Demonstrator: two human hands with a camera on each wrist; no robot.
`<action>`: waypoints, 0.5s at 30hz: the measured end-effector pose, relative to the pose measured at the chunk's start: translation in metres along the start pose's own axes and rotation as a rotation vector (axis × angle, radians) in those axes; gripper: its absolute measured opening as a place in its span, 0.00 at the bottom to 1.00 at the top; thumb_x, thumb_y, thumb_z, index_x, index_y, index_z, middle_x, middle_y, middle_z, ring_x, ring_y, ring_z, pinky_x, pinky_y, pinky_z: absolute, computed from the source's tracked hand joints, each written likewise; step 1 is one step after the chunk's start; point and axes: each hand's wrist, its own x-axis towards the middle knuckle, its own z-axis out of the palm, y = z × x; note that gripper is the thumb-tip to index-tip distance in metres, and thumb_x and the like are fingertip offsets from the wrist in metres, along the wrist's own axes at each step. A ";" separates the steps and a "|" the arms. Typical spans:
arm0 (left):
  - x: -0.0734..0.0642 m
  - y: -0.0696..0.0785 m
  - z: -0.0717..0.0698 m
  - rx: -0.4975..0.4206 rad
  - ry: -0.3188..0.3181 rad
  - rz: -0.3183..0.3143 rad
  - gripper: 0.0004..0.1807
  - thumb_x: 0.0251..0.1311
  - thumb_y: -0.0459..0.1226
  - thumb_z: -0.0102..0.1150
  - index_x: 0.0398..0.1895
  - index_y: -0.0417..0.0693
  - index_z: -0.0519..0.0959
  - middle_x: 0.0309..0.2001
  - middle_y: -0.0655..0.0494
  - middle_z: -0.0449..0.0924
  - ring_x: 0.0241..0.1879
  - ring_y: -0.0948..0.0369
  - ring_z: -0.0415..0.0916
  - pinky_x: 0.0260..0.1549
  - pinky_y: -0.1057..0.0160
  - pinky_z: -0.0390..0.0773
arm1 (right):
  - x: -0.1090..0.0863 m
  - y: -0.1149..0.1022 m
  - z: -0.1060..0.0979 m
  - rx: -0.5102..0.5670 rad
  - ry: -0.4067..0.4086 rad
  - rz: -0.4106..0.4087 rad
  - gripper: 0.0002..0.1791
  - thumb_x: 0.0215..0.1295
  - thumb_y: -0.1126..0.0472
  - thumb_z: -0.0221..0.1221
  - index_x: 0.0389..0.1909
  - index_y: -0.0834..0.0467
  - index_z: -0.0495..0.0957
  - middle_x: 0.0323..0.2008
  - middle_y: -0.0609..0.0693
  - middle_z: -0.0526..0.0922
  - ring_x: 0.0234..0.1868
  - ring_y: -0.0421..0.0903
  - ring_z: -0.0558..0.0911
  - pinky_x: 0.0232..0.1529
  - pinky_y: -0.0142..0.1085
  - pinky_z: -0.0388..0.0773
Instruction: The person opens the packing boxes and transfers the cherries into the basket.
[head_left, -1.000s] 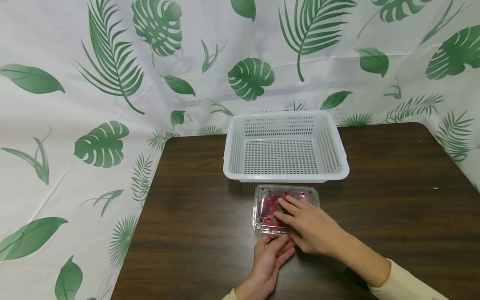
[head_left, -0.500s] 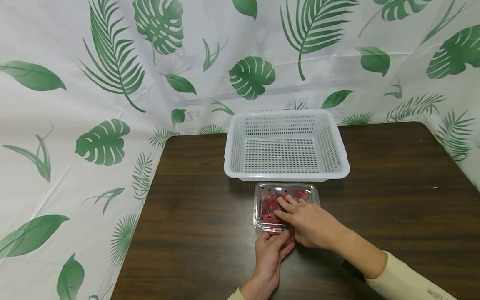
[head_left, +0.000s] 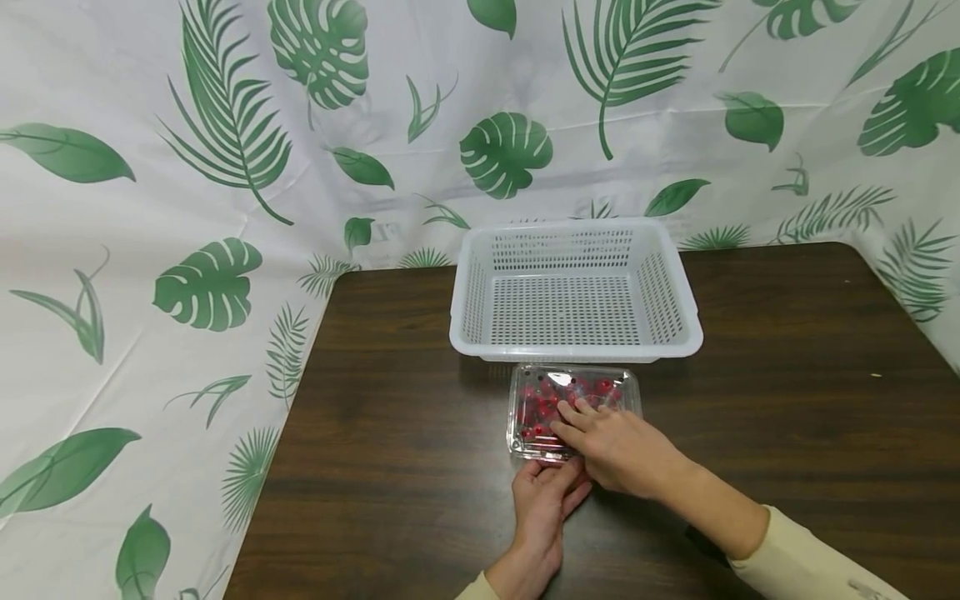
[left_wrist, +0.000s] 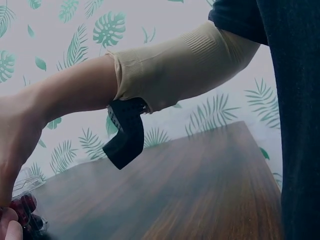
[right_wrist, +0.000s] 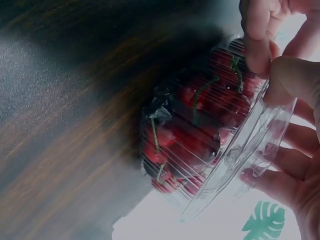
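Note:
A clear plastic clamshell box (head_left: 531, 427) of red cherries sits on the table in the head view. My right hand (head_left: 626, 450) spreads its fingers over the lid, with the thumb at the front rim. Below it, my left hand (head_left: 538, 510) pinches the same front edge. From the right wrist view, the ribbed side of the box (right_wrist: 190, 130) shows cherries with green stems inside; the right thumb (right_wrist: 290, 82) presses against the rim beside the left fingers (right_wrist: 257, 52). The lid appears to be on. Cherries (left_wrist: 24, 207) and a few fingertips barely show in the left wrist view.
A white perforated plastic basket (head_left: 562, 308) stands directly behind the box. Both are on a dark wooden table (head_left: 390, 433). A white curtain with green leaves (head_left: 420, 75) hangs behind and to the left. A black wrist mount (left_wrist: 125, 135) juts below the right sleeve.
Both hands keep their places at the front edge and lid. The right hand has shifted very slightly, and the whole head view has drifted a little. The basket stays put.

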 end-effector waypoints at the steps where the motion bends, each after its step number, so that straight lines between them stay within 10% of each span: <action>1: 0.000 0.000 0.001 0.000 0.004 0.004 0.19 0.51 0.27 0.68 0.45 0.33 0.73 0.33 0.46 0.84 0.32 0.57 0.84 0.32 0.59 0.83 | 0.000 0.000 0.000 -0.006 0.003 -0.006 0.27 0.51 0.62 0.67 0.55 0.62 0.80 0.56 0.61 0.80 0.53 0.59 0.82 0.44 0.50 0.81; 15: -0.002 -0.003 0.005 -0.018 0.012 -0.009 0.18 0.51 0.28 0.63 0.46 0.35 0.75 0.33 0.45 0.85 0.34 0.55 0.85 0.32 0.58 0.83 | 0.003 -0.001 -0.001 -0.043 -0.003 -0.028 0.25 0.53 0.63 0.69 0.55 0.61 0.79 0.54 0.61 0.81 0.49 0.57 0.84 0.38 0.47 0.82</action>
